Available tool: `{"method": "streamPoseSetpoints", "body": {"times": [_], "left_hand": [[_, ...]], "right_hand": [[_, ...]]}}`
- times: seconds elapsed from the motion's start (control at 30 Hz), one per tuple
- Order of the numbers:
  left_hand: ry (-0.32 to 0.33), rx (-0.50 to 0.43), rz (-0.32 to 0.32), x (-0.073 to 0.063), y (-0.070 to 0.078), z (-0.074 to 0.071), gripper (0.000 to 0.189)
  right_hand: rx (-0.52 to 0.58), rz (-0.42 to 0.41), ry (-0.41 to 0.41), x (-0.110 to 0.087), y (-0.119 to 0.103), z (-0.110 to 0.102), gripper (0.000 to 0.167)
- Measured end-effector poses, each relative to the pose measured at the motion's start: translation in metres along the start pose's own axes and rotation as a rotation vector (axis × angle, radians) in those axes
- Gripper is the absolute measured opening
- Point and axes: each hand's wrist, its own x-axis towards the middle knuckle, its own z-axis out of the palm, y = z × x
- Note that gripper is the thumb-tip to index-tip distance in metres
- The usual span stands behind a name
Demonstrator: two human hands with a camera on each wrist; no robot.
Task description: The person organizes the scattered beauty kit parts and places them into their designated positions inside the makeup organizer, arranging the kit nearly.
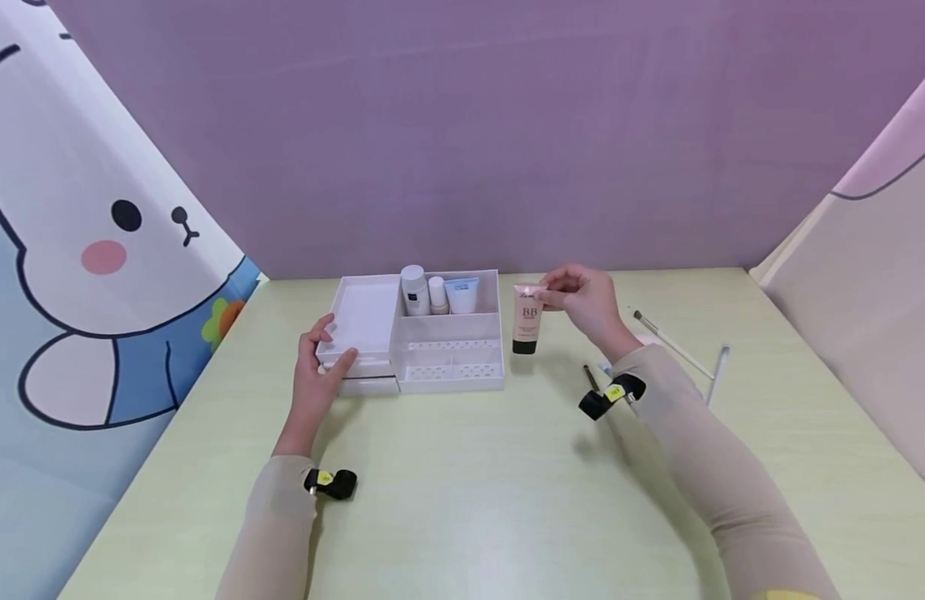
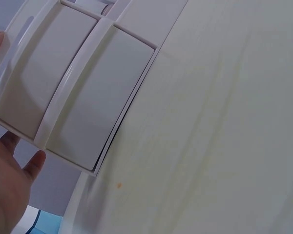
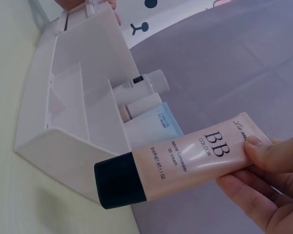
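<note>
My right hand [image 1: 586, 304] pinches a pink BB cream tube [image 1: 527, 321] by its flat crimped end. The tube hangs above the table, black cap [image 3: 119, 181] downward, just right of a white cosmetics organizer [image 1: 451, 387]. My left hand [image 1: 316, 367] holds the organizer's left side, thumb by the top front edge and fingers along the side. Two drawer fronts [image 2: 100, 97] show there in the left wrist view. In the rear compartment stand a white bottle [image 1: 414, 293], a smaller white-capped bottle [image 1: 437, 293] and a light blue and white tube [image 1: 462, 297].
Right of the organizer, partly under my right forearm, lie a pale-handled makeup brush [image 1: 676, 346], a dark-tipped brush [image 1: 591, 379] and a thin white stick-like item [image 1: 721, 371]. A purple backdrop [image 1: 462, 150] rises behind the table [image 1: 447, 500].
</note>
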Motion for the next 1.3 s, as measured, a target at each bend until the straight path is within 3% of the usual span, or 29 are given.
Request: {"method": "streamPoseSetpoints", "body": {"times": [0.63, 1.3], "left_hand": [[0.013, 0.001, 0.002, -0.002, 0.001, 0.001, 0.034], [-0.001, 0.002, -0.010, 0.000, 0.001, 0.000, 0.035]], "right_hand": [[0.061, -0.099, 0.035, 0.014, -0.020, 0.014, 0.011], [0.195, -0.203, 0.112, 0.030, -0.022, 0.029, 0.013]]}}
